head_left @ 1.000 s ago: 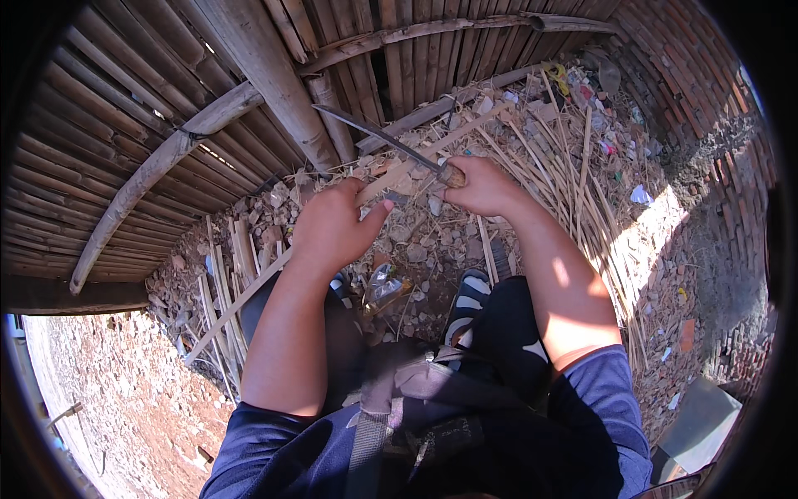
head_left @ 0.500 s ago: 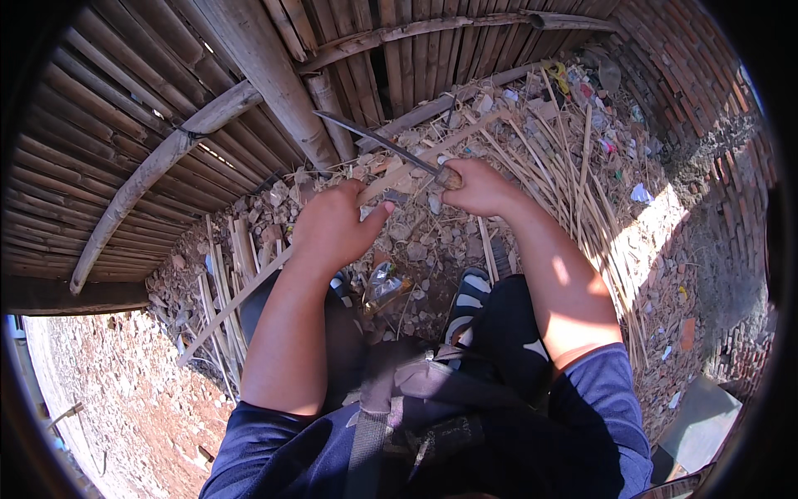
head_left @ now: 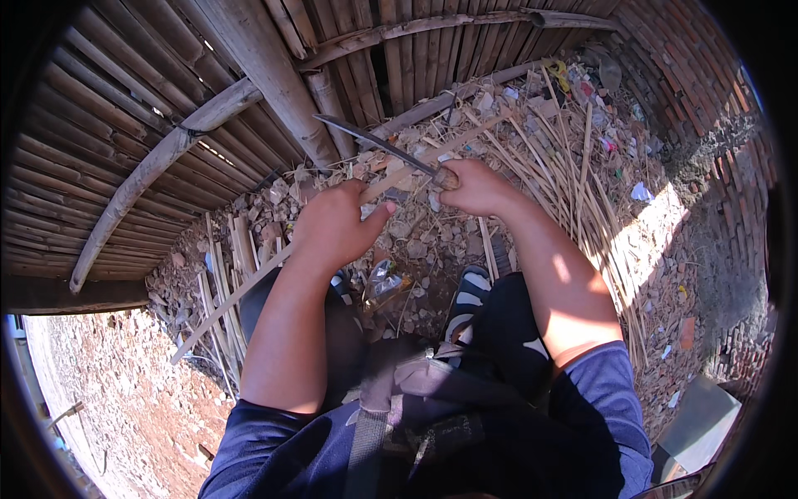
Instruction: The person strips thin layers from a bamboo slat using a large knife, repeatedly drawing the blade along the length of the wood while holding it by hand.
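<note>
My left hand (head_left: 339, 223) is closed round a long, flat bamboo strip (head_left: 229, 304), its thumb sticking out to the right. The strip runs from the lower left, under the hand, up to the far right. In my right hand (head_left: 478, 187) is the wooden handle of a long knife (head_left: 391, 148). Its dark blade points to the far left and lies across the strip, just beyond my left hand; I cannot tell whether the edge touches it.
Split bamboo strips (head_left: 582, 216) lie heaped on the right, and a smaller bundle (head_left: 224, 291) is at my left. A clear plastic bag (head_left: 384, 284) lies between my sandalled feet. Ahead stands a bamboo wall (head_left: 150, 108) with poles; a brick wall (head_left: 690, 75) rises at right.
The bamboo strip has slid slightly toward the lower left. The knife and my right hand have shifted a little left; both grips stay the same.
</note>
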Demonstrator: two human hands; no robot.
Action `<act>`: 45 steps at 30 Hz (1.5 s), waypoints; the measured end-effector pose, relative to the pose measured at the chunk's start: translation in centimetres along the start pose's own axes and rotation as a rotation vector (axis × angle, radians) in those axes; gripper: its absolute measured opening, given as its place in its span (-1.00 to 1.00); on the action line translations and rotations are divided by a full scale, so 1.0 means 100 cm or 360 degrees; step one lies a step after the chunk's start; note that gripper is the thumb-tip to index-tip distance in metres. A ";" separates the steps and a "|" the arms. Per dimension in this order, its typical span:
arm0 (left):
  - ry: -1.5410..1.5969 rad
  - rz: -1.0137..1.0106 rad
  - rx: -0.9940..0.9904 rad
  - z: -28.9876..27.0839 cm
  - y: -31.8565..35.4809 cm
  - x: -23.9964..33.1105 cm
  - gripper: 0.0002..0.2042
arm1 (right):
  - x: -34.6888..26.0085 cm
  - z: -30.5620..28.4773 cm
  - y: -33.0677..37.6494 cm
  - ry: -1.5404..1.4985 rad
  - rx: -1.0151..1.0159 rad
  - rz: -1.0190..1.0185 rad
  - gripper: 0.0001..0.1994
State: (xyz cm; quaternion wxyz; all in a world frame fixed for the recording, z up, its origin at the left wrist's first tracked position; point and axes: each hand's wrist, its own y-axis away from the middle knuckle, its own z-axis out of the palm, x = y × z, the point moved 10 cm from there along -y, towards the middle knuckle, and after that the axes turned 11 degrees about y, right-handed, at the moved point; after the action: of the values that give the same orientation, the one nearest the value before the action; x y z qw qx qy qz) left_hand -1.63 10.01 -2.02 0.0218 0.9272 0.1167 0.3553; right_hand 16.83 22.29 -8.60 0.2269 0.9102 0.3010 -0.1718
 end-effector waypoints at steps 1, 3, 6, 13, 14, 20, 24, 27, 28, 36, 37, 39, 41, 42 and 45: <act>-0.0012 -0.0005 -0.0011 0.001 0.000 0.000 -0.45 | -0.001 0.000 0.000 0.0003 0.0014 -0.0016 -0.44; -0.0018 -0.0009 -0.0055 0.001 0.001 0.004 -0.46 | 0.000 0.001 0.000 0.0005 0.0029 -0.0026 -0.43; -0.0033 -0.0035 -0.0121 0.003 0.003 0.007 -0.47 | -0.004 0.001 -0.001 0.0078 0.0050 -0.0072 -0.43; -0.0028 -0.0026 -0.0179 0.011 0.002 0.005 -0.48 | -0.002 -0.001 0.000 0.0151 0.0017 -0.0040 -0.44; -0.0027 -0.0028 -0.0178 0.011 0.001 0.004 -0.48 | -0.004 -0.004 0.001 0.0200 0.0005 -0.0008 -0.44; 0.0140 -0.0112 0.0022 -0.011 -0.001 -0.011 -0.44 | -0.005 -0.034 0.012 0.0152 0.0089 0.0139 -0.47; 0.0201 -0.0067 0.0084 -0.019 0.001 -0.006 -0.43 | -0.020 -0.037 0.019 0.0303 0.0201 -0.0016 -0.49; 0.0252 -0.0068 0.0075 -0.020 0.001 -0.004 -0.44 | -0.023 -0.038 0.020 0.0350 0.0223 -0.0055 -0.51; 0.0278 -0.0056 0.0078 -0.020 0.001 -0.005 -0.44 | -0.012 -0.038 0.018 0.0183 0.0233 0.0022 -0.52; 0.0256 -0.0046 0.0138 -0.021 0.001 -0.001 -0.46 | -0.037 -0.042 0.019 0.0319 0.0346 0.0010 -0.56; 0.0250 -0.0044 0.0127 -0.019 0.001 -0.001 -0.47 | -0.044 -0.045 0.022 0.0318 0.0346 0.0011 -0.56; 0.0272 -0.0005 0.0145 -0.018 0.001 -0.003 -0.47 | -0.056 -0.039 0.024 0.0450 0.0182 -0.0043 -0.55; 0.0295 0.0045 0.0167 -0.020 0.001 -0.003 -0.48 | -0.027 -0.043 0.017 0.0234 0.0263 -0.0002 -0.54; 0.0314 0.0073 0.0180 -0.020 -0.001 -0.003 -0.48 | -0.011 -0.049 0.015 0.0039 0.0335 0.0043 -0.53; 0.0323 0.0074 0.0185 -0.022 0.001 0.006 -0.50 | 0.016 -0.052 0.011 -0.0092 0.0425 0.0195 -0.55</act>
State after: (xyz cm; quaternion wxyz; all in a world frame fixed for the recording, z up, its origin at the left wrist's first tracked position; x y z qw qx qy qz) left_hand -2.63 10.01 0.05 -0.0523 0.8885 0.1172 0.4405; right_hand 19.64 24.89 -4.62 0.1225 0.9436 0.2128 -0.2223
